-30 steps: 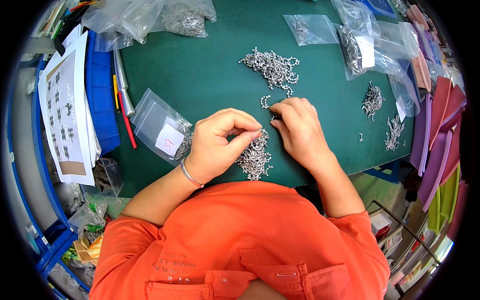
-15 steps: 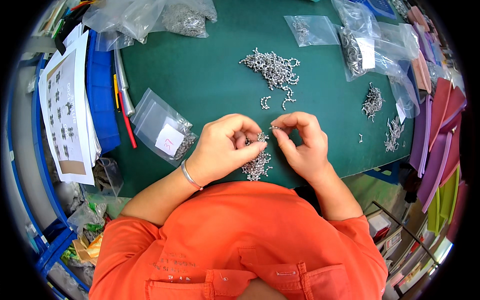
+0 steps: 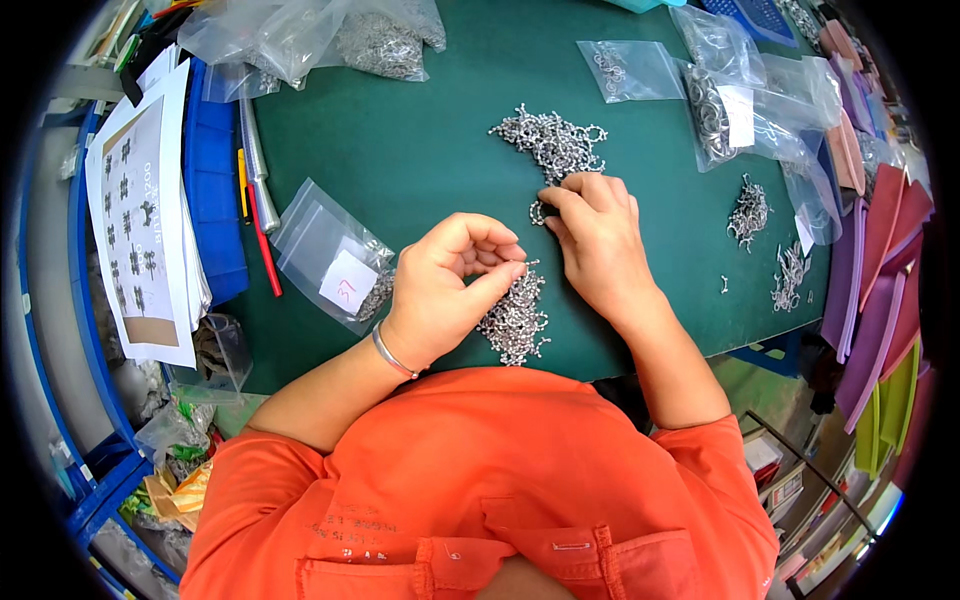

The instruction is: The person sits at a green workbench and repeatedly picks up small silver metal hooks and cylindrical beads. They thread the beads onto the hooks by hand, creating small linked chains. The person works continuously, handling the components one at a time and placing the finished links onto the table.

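My left hand (image 3: 445, 290), a bangle on its wrist, has thumb and forefinger pinched on a small silver metal piece (image 3: 531, 263), mostly hidden by the fingertips. Just beneath lies a near heap of small silver beaded metal pieces (image 3: 515, 325). Farther forward, my right hand (image 3: 603, 245) reaches over the table, its thumb and forefinger closing around a curved beaded metal piece (image 3: 537, 212). Beyond these fingers is a second heap of curved beaded pieces (image 3: 555, 140), its near edge partly covered by the hand.
On the green table (image 3: 420, 150), a labelled clear bag (image 3: 345, 275) lies left, beside red and yellow pens (image 3: 262, 240). Bags of metal parts (image 3: 385, 45) line the back. Two small piles (image 3: 748, 212) sit right. A blue bin (image 3: 215, 180) and printed sheets (image 3: 140, 220) border the left.
My right hand has moved forward, away from my left hand, to the curved piece by the far heap. My left hand stays over the near heap. The whole view has shifted slightly.
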`<state>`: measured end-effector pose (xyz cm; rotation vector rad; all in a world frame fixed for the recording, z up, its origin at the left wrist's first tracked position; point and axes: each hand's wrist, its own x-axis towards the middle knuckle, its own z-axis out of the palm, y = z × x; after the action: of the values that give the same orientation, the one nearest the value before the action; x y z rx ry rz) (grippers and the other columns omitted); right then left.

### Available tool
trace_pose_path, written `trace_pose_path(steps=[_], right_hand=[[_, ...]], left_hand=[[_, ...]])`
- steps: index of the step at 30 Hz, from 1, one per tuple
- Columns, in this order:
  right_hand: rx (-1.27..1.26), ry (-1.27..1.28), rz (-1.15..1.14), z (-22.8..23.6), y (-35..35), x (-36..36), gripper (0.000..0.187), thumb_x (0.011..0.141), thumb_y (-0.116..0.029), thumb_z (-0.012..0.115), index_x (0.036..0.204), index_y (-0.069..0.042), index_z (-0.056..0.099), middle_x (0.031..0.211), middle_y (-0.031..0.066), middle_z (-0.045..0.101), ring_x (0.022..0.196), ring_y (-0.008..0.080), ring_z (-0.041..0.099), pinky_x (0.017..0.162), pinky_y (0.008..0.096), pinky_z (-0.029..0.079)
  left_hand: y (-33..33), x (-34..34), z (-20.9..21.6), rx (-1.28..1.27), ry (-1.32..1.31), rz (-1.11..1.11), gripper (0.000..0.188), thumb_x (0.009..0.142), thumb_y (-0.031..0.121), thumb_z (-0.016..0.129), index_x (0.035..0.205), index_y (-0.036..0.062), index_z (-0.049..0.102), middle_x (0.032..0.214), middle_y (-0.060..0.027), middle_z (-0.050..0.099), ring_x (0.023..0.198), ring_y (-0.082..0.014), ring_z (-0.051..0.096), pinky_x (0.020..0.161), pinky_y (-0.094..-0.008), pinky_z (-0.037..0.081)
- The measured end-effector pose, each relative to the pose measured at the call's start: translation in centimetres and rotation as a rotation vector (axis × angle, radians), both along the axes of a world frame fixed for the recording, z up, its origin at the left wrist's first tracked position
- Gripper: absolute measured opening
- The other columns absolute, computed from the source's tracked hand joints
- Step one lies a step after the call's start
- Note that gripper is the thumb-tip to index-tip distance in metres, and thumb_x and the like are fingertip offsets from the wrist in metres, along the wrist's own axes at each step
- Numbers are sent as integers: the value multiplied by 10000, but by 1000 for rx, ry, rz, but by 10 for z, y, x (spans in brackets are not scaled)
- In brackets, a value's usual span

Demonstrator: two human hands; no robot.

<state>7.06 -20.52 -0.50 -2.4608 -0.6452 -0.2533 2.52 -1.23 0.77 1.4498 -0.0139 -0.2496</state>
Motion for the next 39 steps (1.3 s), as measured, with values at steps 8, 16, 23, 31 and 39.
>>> trace_pose_path(steps=[8, 16, 23, 31, 39], right_hand=[[-17, -5, -49, -1, -9, -11, 112, 781, -49, 696, 876, -80, 644, 989, 42, 590, 949, 266, 553, 841, 416, 393], [-14, 22, -19, 5, -3, -11, 135, 771, -67, 715, 880, -85, 636, 965, 35, 584, 936, 257, 542, 833, 412, 373], [90, 57, 65, 11, -9, -11, 163, 763, -68, 729, 869, -90, 607, 909, 45, 594, 893, 268, 553, 802, 400, 373], [389, -24, 293, 13, 0, -19, 163, 757, -27, 727, 872, -75, 622, 857, 50, 615, 807, 251, 592, 736, 368, 429], [420, 270, 232, 19, -3, -17, 86, 819, -29, 683, 879, -60, 629, 841, 66, 626, 790, 265, 579, 743, 373, 431]], left_hand=[[1, -2, 1, 144, -67, -69, 197, 843, -75, 689, 1010, -6, 611, 955, -67, 667, 867, -114, 662, 757, -246, 549], [5, 0, 11, 377, -158, -238, 101, 819, -16, 720, 906, 13, 677, 933, -37, 633, 636, -43, 522, 564, -210, 439], [1, 3, 9, 52, 257, -124, 165, 913, 41, 666, 1062, -17, 623, 918, -61, 648, 667, -73, 594, 582, -217, 498], [12, 12, 0, -338, 521, -148, 159, 937, 46, 646, 1040, -73, 629, 930, -134, 696, 765, -170, 698, 696, -278, 599], [8, 4, 0, -301, 260, -78, 133, 906, -22, 656, 1031, -64, 639, 947, -116, 691, 846, -165, 697, 763, -282, 589]])
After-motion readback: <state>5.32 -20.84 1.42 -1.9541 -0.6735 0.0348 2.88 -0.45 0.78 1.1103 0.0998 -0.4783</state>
